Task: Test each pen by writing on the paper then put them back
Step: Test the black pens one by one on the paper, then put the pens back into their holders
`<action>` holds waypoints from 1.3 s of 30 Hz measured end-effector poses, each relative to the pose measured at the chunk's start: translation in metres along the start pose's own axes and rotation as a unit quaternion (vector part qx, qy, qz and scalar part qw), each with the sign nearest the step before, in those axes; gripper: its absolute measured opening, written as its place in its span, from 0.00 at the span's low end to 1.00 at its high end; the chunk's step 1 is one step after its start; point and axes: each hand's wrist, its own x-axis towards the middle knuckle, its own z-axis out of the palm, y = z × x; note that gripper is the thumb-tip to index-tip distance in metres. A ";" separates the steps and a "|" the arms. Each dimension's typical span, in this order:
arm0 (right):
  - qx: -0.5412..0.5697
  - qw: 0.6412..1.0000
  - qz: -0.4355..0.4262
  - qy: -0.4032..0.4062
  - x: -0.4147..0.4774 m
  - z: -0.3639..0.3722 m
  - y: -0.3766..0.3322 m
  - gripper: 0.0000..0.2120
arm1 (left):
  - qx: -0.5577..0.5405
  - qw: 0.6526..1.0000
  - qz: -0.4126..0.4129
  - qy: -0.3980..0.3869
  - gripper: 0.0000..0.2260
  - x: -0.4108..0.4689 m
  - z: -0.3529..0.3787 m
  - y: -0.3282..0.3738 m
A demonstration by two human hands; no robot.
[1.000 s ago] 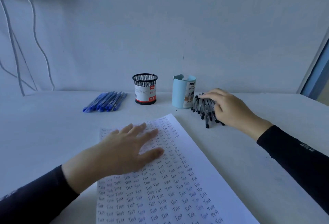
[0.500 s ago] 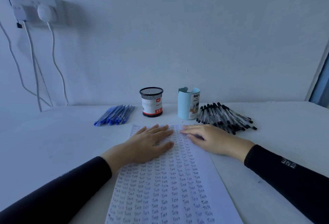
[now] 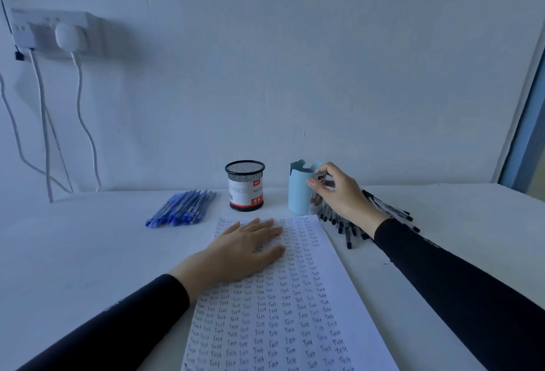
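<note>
A white paper [image 3: 298, 297] covered in rows of the handwritten word "Test" lies in front of me. My left hand [image 3: 244, 249] rests flat on its upper left part, fingers spread. My right hand [image 3: 339, 193] grips the right side of a light blue cup [image 3: 299, 190] at the back. A heap of black pens [image 3: 380, 217] lies right of the cup, partly hidden under my right wrist. A bunch of blue pens [image 3: 182, 208] lies at the back left. A black mesh pen holder [image 3: 245, 185] stands between the blue pens and the cup.
The white table [image 3: 88, 252] meets a white wall at the back. A wall socket [image 3: 56, 33] with a plugged charger and hanging cables is at the upper left. A window frame edge [image 3: 528, 134] is at the far right.
My right hand has left the paper and moved up and back to take hold of the light blue cup. My left hand stays flat on the paper.
</note>
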 end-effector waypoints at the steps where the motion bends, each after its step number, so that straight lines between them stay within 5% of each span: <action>1: 0.017 1.000 -0.008 0.017 0.001 -0.001 -0.001 0.08 | 0.004 1.000 -0.015 0.014 0.31 -0.001 0.000 0.000; 5: 0.084 0.995 -0.027 0.048 -0.004 -0.012 -0.022 0.06 | -0.005 0.993 -0.096 0.067 0.41 -0.001 0.002 0.002; 10: 0.061 0.996 -0.037 -0.050 -0.027 0.000 -0.029 0.06 | -0.188 0.961 -0.133 0.155 0.21 0.002 0.000 -0.002; 14: 0.053 0.996 -0.032 -0.066 -0.028 0.004 -0.026 0.11 | -0.246 0.940 -0.154 0.178 0.22 0.006 0.001 -0.008; 17: 0.082 0.993 -0.003 -0.084 -0.025 -0.008 -0.029 0.20 | -0.252 0.933 -0.187 0.178 0.26 0.015 -0.003 -0.013; 23: 0.003 0.999 0.041 0.034 -0.017 -0.047 -0.004 0.12 | -0.322 0.884 -0.221 0.256 0.46 0.053 -0.031 -0.039; 26: -0.040 0.991 0.127 0.023 -0.016 -0.064 0.015 0.15 | -0.406 0.847 -0.218 0.264 0.51 0.075 -0.034 -0.049; 31: -0.018 0.972 0.233 -0.005 -0.016 -0.086 0.026 0.16 | -0.422 0.833 -0.196 0.300 0.34 0.089 -0.027 -0.059; 33: 0.004 0.966 0.259 -0.019 -0.017 -0.096 0.025 0.15 | -0.429 0.824 -0.178 0.323 0.35 0.081 -0.030 -0.061; 39: -0.093 0.975 0.188 -0.077 -0.024 -0.112 0.022 0.15 | -0.487 0.775 -0.121 0.384 0.33 0.021 -0.042 -0.043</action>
